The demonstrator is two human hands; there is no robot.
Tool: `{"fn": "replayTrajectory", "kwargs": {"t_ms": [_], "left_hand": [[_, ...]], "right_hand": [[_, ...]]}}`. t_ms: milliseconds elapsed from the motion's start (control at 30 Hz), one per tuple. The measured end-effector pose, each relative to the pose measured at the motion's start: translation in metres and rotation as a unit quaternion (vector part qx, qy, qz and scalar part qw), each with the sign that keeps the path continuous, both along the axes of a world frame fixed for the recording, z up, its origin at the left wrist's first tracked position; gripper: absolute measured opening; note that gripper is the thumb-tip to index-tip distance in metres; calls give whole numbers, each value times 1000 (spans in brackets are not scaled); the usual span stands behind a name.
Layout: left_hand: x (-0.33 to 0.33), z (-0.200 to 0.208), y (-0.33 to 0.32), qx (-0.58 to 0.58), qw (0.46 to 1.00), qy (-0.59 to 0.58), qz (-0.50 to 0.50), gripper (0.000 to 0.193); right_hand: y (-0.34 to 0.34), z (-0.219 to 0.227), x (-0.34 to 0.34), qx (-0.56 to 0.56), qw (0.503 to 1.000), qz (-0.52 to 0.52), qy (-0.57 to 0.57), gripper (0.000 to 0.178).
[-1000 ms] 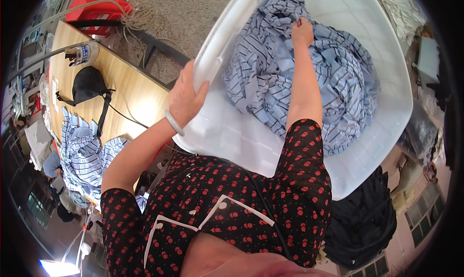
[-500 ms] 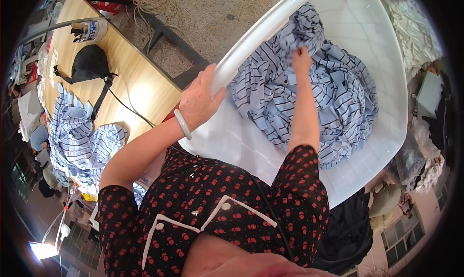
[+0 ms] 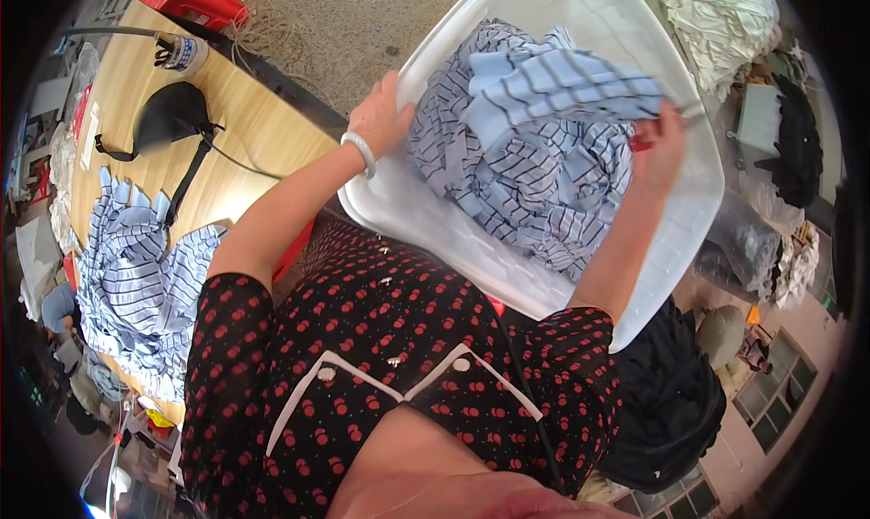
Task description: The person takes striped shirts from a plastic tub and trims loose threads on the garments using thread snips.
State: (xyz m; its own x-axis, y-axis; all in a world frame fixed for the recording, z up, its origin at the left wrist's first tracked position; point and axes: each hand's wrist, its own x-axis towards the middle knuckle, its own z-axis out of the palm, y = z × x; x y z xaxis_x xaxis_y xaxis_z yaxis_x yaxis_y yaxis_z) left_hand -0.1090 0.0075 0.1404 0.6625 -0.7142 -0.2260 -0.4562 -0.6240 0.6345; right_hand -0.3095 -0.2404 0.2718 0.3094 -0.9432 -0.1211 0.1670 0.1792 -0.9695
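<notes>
Beside the wooden table (image 3: 245,147), your left hand (image 3: 381,120) closes its fingers over the rim of the white tub (image 3: 426,220), while your right hand (image 3: 660,143) pinches the striped blue fabric (image 3: 535,147) lying inside it.

Black red-dotted dress (image 3: 381,356), white bracelet (image 3: 362,153)

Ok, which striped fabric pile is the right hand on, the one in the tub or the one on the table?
The pile in the white tub: the right hand grips that striped fabric at its right edge. The other striped pile lies untouched on the wooden table.
</notes>
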Motion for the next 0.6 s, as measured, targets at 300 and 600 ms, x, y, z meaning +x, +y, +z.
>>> {"fn": "replayTrajectory", "kwargs": {"t_ms": [300, 600], "left_hand": [[1, -23, 15, -113, 979, -162, -46, 53], [-60, 6, 24, -228, 932, 20, -280, 16]], "right_hand": [[24, 129, -1, -169, 985, 20, -6, 16], [65, 113, 2, -105, 985, 50, -126, 10]]}}
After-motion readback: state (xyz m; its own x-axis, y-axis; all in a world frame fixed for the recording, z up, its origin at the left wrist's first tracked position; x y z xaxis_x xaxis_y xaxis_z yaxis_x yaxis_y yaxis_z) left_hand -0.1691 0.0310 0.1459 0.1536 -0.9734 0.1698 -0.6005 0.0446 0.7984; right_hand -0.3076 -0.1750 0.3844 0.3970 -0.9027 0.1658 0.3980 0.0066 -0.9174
